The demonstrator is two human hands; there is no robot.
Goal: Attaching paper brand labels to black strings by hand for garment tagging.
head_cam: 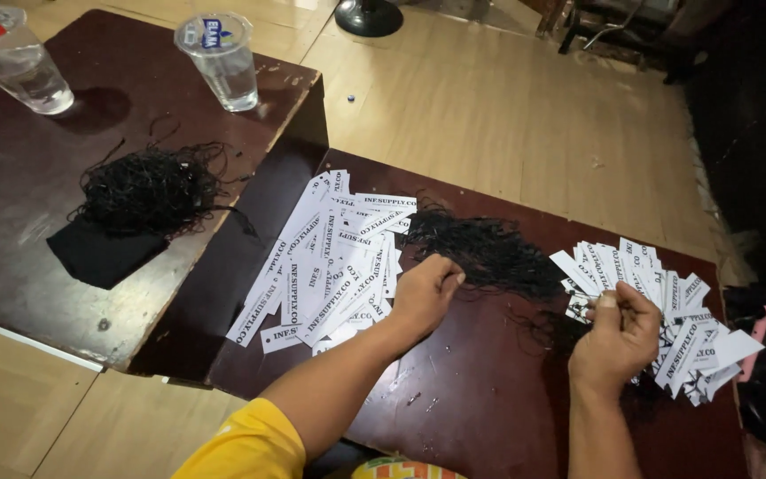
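Note:
My left hand (425, 293) rests on a low dark wooden table (480, 399), fingers pinched at the edge of a tangle of thin black strings (489, 251). Just left of it lies a spread of white paper tags (330, 262) with black print. My right hand (618, 333) is closed, thumb up, over a second pile of white tags (676, 310) that have black strings attached. It seems to pinch a tag or string, hidden by the fingers.
A second dark table (28, 177) at left carries another bundle of black strings (148, 186) on a black cloth (99, 253) and two sealed plastic water cups (222, 60) (18, 58). A black fan base (368, 16) stands on the wooden floor behind.

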